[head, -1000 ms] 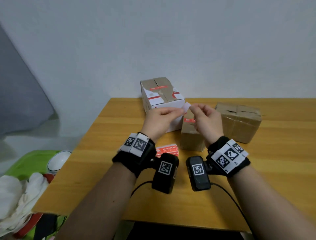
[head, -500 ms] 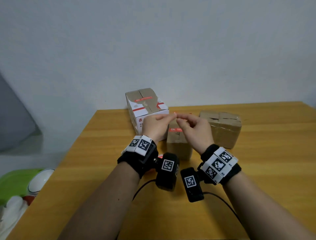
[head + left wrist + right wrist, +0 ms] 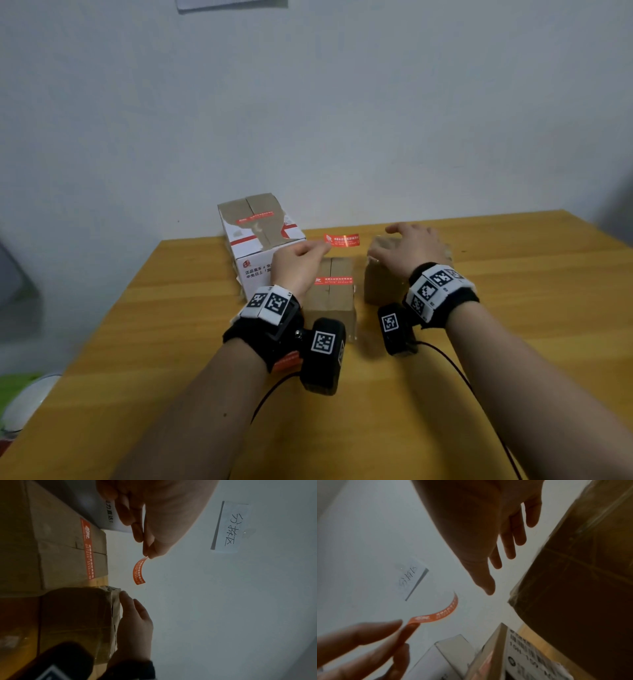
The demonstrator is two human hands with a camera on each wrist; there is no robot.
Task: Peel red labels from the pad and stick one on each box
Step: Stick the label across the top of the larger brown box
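My left hand point(image 3: 301, 255) pinches one end of a peeled red label point(image 3: 342, 240), which hangs in the air between the boxes and curls in the left wrist view point(image 3: 139, 572). Over the top of the right brown box point(image 3: 380, 284) my right hand point(image 3: 406, 246) is spread with straight fingers and holds nothing. The small middle brown box point(image 3: 330, 298) carries a red label point(image 3: 333, 280) across its top. The white box point(image 3: 255, 240) at the back left has a red strip on its brown top. The label pad point(image 3: 287, 363) shows as a red edge under my left wrist.
The boxes stand near the far edge of a wooden table point(image 3: 513, 308) against a pale wall. A paper note point(image 3: 229, 526) with handwriting is stuck on the wall. A white round object point(image 3: 30, 397) and something green lie off the table's left side.
My hands have parted: the left keeps the peeled label, the right has let go and moved right over the right brown box. The head view has tilted up.
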